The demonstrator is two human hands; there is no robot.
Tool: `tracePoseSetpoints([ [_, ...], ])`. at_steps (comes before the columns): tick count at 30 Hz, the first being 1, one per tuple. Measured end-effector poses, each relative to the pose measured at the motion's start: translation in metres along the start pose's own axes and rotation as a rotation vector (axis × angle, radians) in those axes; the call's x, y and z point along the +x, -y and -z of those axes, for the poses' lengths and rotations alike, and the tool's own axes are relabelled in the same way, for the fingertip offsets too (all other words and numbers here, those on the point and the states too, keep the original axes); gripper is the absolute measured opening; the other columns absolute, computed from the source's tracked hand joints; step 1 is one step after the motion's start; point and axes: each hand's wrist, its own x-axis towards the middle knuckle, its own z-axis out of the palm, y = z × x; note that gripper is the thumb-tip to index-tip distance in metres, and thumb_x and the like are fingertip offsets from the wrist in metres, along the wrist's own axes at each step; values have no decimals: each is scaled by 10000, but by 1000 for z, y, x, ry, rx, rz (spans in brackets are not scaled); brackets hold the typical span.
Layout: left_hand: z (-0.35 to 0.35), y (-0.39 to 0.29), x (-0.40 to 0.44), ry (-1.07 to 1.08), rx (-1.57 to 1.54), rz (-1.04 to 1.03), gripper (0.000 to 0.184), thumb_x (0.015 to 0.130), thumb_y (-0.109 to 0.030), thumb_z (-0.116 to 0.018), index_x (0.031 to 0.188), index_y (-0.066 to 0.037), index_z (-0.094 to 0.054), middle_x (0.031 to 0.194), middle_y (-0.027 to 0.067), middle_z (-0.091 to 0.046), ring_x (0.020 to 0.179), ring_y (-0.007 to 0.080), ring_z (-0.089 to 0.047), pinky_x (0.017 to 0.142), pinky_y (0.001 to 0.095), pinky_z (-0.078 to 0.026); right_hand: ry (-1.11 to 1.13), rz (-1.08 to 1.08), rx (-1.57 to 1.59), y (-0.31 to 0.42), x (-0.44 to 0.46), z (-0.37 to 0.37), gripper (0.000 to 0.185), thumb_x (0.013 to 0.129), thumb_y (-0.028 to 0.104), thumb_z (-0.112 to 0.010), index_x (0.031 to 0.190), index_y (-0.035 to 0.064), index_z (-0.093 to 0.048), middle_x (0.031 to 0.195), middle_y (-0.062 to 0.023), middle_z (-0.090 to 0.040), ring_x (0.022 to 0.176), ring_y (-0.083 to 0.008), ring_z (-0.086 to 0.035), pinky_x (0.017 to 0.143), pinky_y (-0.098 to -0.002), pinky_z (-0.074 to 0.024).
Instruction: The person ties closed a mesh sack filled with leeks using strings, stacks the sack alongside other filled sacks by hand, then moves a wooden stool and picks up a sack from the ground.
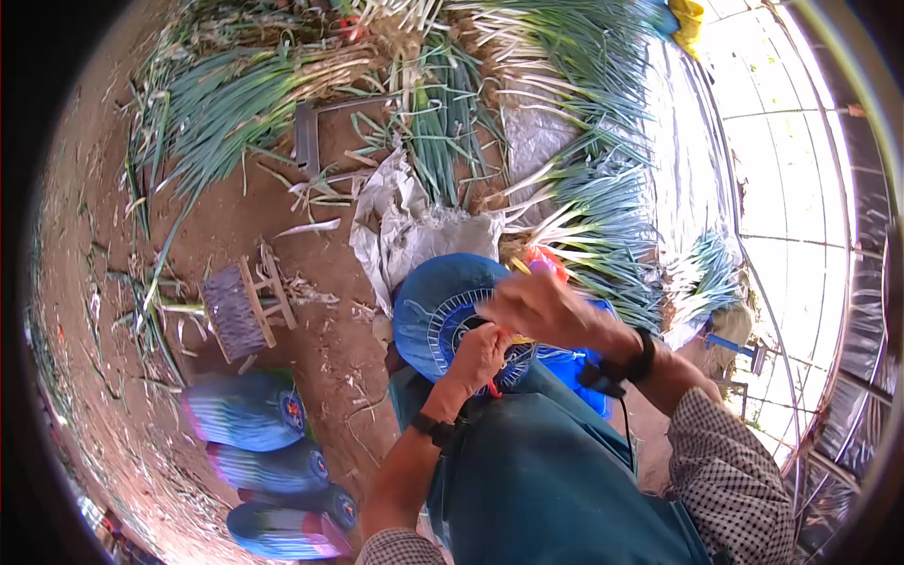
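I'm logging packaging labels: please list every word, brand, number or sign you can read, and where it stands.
No text is readable.
Blue bundles at lower left: marks on their round ends, too small and blurred.
Round blue bundle: centre marks blurred, partly hidden.

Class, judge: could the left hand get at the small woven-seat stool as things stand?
Probably not straight away: the left hand is busy at the round blue bundle, though mostly bare ground lies towards the stool.

Two bare forearms (pixel 399 478) (pixel 659 370), emerging from black-and-white checked sleeves (pixel 730 476), are reaching forward and converging. The bare left hand (pixel 482 353) is curling its fingers inward; the bare right hand (pixel 541 306), motion-blurred, is hovering just beside it.
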Motion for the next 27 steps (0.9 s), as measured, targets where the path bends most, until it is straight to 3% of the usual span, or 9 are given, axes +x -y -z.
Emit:
tracePoseSetpoints([
  [4, 25, -5, -3, 87, -352, 450, 381, 1015, -318, -550, 878, 7, -694, 628, -18, -553, 553, 47, -503, 487, 249, -399, -590, 122, -457, -49, 41, 23, 334, 911, 272, -653, 1122, 28, -568, 833, -227, -612, 760, -389, -629, 631, -426, -500],
  [7, 27, -6, 0, 121, -500, 469, 365, 1024, -294, -536, 843, -8, -673, 620, -23, -546, 550, 47, -474, 517, 224, -397, -242, 83, -253, -104, -15, -26, 329, 921, 270, -635, 1120, 20, -559, 888, -209, -624, 831, -385, -627, 622, -447, -500],
  [9, 29, -6, 1, 141, -535, 477, 330, 1017, -272, -552, 861, -12, -682, 638, -25, -556, 559, 44, -469, 518, 221, -392, 166, -275, -233, -89, -51, -58, 316, 926, 267, -629, 1102, 14, -561, 877, -185, -627, 813, -364, -629, 605, -462, -498],
  [11, 36, -4, -2, 171, -519, 460, 288, 1007, -245, -570, 880, -16, -690, 658, -26, -566, 570, 45, -472, 519, 220, -388, 130, -6, -492, -105, -97, -100, 252, 945, 254, -607, 1080, 43, -580, 778, -166, -602, 716, -350, -627, 593, -466, -496],
  [14, 40, -8, 5, 280, -472, 433, 163, 967, -174, -629, 919, -41, -711, 688, -18, -597, 599, 55, -538, 530, 233, -429, 17, -406, 30, -72, -114, -113, 191, 895, 193, -622, 1031, 59, -615, 754, -148, -587, 709, -313, -633, 593, -454, -493],
  [17, 48, -10, 5, 303, -526, 522, 130, 965, -137, -623, 958, -29, -693, 759, -16, -614, 645, 66, -522, 577, 224, -417, 105, -235, 102, -84, -109, -107, 125, 880, 129, -604, 975, 50, -628, 764, -133, -582, 739, -316, -635, 608, -443, -494],
  [18, 49, -10, 5, 315, -560, 528, 113, 956, -116, -628, 992, -26, -687, 777, -14, -615, 672, 66, -530, 612, 227, -427, 123, 27, -103, -92, -100, -94, 116, 886, 110, -604, 964, 31, -637, 818, -130, -612, 776, -327, -636, 640, -432, -501],
  [21, 50, -11, -1, 272, -622, 555, 84, 945, -86, -629, 992, -33, -673, 832, -3, -620, 719, 73, -538, 622, 232, -430, -140, -259, 103, -102, -81, -69, 174, 921, 102, -609, 1045, -8, -663, 893, -162, -641, 842, -323, -648, 713, -396, -525],
  [27, 55, -14, -1, 340, -647, 536, 68, 906, -42, -660, 965, -49, -627, 938, 13, -615, 872, 94, -573, 720, 243, -485, 70, -105, 120, -124, -62, -95, 111, 846, 93, -641, 931, 45, -693, 812, -140, -656, 758, -345, -663, 659, -428, -514],
])
